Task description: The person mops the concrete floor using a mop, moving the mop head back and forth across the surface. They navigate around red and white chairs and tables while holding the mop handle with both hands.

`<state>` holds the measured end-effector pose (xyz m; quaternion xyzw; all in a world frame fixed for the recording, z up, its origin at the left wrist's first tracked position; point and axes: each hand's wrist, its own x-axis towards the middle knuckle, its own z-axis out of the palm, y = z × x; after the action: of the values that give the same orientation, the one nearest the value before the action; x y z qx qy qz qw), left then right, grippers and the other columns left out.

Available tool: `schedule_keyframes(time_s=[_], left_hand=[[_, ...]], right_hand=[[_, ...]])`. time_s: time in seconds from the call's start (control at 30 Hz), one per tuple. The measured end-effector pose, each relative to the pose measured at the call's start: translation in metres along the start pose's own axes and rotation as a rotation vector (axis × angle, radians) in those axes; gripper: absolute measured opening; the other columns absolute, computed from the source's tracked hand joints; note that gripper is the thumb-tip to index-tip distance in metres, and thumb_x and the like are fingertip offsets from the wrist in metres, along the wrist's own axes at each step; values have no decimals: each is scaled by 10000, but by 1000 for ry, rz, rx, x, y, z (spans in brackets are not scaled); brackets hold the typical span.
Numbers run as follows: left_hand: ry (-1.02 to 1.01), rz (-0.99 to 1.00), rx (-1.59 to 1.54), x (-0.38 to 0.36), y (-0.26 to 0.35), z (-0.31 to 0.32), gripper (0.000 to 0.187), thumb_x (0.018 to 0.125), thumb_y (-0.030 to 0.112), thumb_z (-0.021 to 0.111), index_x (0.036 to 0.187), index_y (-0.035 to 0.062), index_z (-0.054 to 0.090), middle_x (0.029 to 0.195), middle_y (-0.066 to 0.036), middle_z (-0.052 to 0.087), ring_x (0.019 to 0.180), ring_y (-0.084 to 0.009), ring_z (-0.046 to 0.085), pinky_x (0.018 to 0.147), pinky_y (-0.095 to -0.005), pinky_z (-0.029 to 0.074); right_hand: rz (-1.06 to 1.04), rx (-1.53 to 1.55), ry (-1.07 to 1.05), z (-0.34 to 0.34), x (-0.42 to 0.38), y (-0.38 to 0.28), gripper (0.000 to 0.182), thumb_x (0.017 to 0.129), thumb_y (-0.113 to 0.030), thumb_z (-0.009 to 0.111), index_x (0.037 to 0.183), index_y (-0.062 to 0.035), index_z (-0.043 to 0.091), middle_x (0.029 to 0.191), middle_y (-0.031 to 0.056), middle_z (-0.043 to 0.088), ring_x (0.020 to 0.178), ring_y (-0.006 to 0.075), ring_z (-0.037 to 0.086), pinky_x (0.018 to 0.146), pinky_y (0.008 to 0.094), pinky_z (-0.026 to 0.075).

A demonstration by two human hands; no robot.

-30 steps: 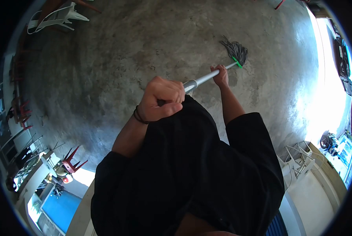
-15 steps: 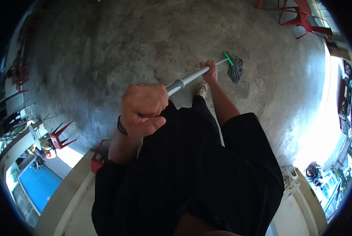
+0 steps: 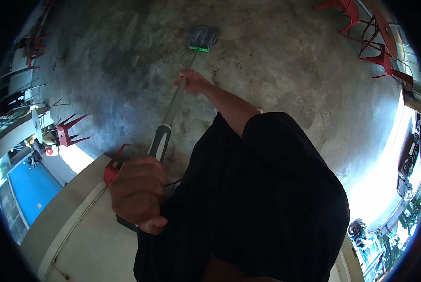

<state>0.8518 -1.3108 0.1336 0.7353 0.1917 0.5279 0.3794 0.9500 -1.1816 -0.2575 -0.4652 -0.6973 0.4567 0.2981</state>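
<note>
A mop [image 3: 173,107] with a pale pole and a green clamp slants away from me across the concrete floor. Its dark grey string head [image 3: 204,36] lies spread on the floor at the upper middle. Around the top end of the pole, by the grey grip, my left hand [image 3: 140,192] is closed. Lower down, my right hand [image 3: 192,81] wraps round the pole, its arm reaching across in front of my dark shirt.
Bare concrete floor [image 3: 276,61] spreads ahead. Red metal chairs [image 3: 382,61] and a red table [image 3: 385,33] stand at the upper right. A red stool [image 3: 67,131] stands at left, and another red seat [image 3: 111,173] is beside the pale ledge [image 3: 90,230].
The mop head has swept from right to left and farther out over the floor. Both hands have moved left with the pole, the left one also nearer to my body.
</note>
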Motion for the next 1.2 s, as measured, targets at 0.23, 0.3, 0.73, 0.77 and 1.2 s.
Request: schedule_keyframes(time_s=[0.23, 0.3, 0.73, 0.77, 1.2], left_hand=[[11, 47, -31, -9, 10, 35, 470, 988, 299, 592, 630, 96, 366, 510, -19, 428, 397, -161, 442, 419, -323, 387], [-40, 55, -85, -5, 9, 59, 458, 992, 284, 598, 643, 77, 385, 526, -26, 442, 409, -169, 454, 420, -327, 392], [-393, -71, -609, 18, -24, 264, 400, 960, 192, 564, 600, 102, 413, 498, -14, 447, 408, -158, 459, 478, -341, 450], [-408, -97, -635, 16, -29, 279, 406, 954, 187, 570, 590, 97, 416, 498, -17, 450, 410, -159, 461, 488, -345, 453], [-535, -248, -660, -23, -51, 289, 357, 777, 24, 647, 530, 58, 392, 526, -50, 473, 479, -199, 507, 522, -332, 445]], right_hand=[[95, -181, -180, -44, -44, -6, 436, 917, -564, 657, 956, -130, 663, 1075, 96, 664, 1076, 326, 647, 876, 466, 524], [131, -216, -139, -75, -69, 9, 447, 916, -582, 641, 993, -144, 684, 1123, 92, 677, 1120, 327, 648, 904, 475, 531], [441, -314, 695, -245, -381, 116, 313, 902, -357, 724, 868, -57, 640, 973, 131, 661, 1045, 382, 631, 914, 470, 505], [502, -343, 776, -248, -408, 126, 299, 899, -337, 726, 858, -56, 634, 961, 134, 654, 1045, 388, 624, 922, 467, 498], [804, -364, 1022, -178, -514, 151, 267, 845, -231, 774, 775, -68, 574, 888, 156, 601, 958, 405, 587, 865, 497, 480]])
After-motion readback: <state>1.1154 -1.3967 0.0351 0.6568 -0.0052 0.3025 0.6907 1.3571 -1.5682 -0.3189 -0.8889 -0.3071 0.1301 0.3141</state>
